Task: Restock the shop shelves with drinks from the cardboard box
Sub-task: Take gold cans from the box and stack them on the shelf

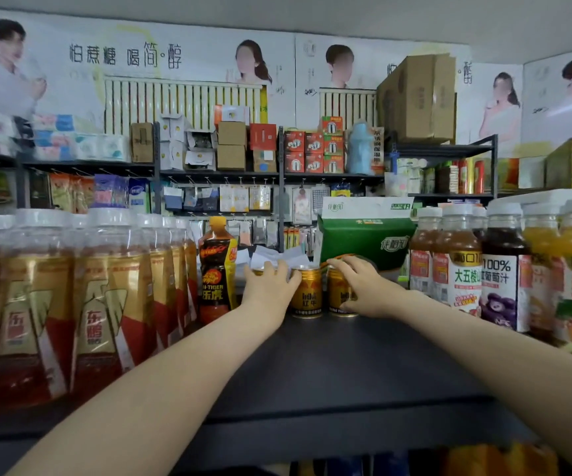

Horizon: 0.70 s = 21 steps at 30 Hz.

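Observation:
Three gold Red Bull cans stand in a row at the back of the dark top shelf (329, 365). My left hand (271, 286) grips the leftmost can, which is mostly hidden behind it, with only its rim (259, 269) showing. The middle can (307, 292) stands free between my hands. My right hand (360, 286) curls over the top and side of the rightmost can (338, 293). Both arms reach forward across the shelf. The cardboard box is out of view.
Rows of gold-and-red drink bottles (106, 297) fill the shelf's left side, ending at a Hi-Tiger bottle (217, 269). Juice bottles (466, 255) line the right. A green and white carton (363, 235) sits behind the cans. Shelves of goods stand against the far wall.

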Tool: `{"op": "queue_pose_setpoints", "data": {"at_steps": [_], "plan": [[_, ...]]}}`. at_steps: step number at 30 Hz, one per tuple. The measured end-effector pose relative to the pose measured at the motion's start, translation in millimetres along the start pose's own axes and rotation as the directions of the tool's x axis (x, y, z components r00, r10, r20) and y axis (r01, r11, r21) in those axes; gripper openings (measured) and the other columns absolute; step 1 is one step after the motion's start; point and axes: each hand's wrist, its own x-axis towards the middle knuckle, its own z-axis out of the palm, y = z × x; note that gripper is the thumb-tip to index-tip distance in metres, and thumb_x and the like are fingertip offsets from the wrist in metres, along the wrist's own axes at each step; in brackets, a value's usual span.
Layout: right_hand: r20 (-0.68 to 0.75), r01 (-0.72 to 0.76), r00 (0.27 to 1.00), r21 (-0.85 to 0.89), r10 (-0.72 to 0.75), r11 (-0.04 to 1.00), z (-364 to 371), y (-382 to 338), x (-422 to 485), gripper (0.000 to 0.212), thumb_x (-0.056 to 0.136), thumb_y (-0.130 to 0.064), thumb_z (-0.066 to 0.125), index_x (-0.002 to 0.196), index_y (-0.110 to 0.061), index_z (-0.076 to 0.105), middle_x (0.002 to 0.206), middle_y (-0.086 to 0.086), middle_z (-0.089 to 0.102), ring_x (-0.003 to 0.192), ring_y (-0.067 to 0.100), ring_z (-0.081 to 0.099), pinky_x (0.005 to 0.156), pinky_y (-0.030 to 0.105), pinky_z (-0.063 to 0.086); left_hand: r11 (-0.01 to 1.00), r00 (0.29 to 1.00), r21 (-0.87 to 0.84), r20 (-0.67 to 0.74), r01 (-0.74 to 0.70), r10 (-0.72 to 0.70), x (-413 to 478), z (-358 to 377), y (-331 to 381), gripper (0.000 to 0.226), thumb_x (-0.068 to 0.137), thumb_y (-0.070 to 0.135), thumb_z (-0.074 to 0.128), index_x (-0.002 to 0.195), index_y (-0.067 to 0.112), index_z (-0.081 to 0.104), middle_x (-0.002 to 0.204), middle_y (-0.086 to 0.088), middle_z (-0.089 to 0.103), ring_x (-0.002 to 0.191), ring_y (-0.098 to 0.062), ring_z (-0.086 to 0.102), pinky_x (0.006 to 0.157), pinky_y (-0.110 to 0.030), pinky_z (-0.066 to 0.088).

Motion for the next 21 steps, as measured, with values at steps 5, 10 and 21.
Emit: {"op": "queue_pose_setpoints", "data": {"at_steps": [5, 10, 21], "plan": [[-0.064, -0.009, 0.998, 0.077, 0.014, 0.997, -10, -33, -32, 0.076, 0.086, -0.028, 0.065, 0.148, -0.017, 0.022, 0.150, 0.009, 0.025, 0.140, 0.028, 0.020, 0.114, 0.039, 0.022, 0.988, 0.999, -0.154, -0.041, 0.010, -0.016, -20, -18, 7, 0.066, 0.088, 0.026, 0.063, 0.142, 0.015, 0.027, 0.140, -0.015, 0.035, 0.126, -0.034, 0.041, 0.092, -0.047, 0.043], [-0.183, 0.042, 0.983, 0.276, 0.009, 0.960, -31, -73, -61, 0.052, 0.085, -0.019, 0.066, 0.132, -0.009, 0.047, 0.128, 0.012, 0.052, 0.121, 0.024, 0.045, 0.093, 0.025, 0.033, 0.943, 0.973, -0.328, -0.230, -0.054, -0.024, -68, -49, 6, 0.044, 0.093, 0.023, 0.054, 0.133, 0.015, 0.039, 0.126, -0.011, 0.049, 0.115, -0.029, 0.051, 0.074, -0.035, 0.043], [-0.240, 0.433, 0.900, 0.426, -0.363, 0.794, -13, -196, -208, 0.038, 0.092, -0.020, 0.060, 0.130, -0.018, 0.052, 0.125, -0.006, 0.054, 0.115, 0.005, 0.047, 0.094, 0.013, 0.034, 0.835, 0.931, -0.514, -0.170, 0.195, -0.322, -308, -32, 8, 0.039, 0.097, 0.023, 0.047, 0.134, 0.012, 0.044, 0.122, -0.008, 0.053, 0.111, -0.028, 0.052, 0.077, -0.039, 0.049]]}}
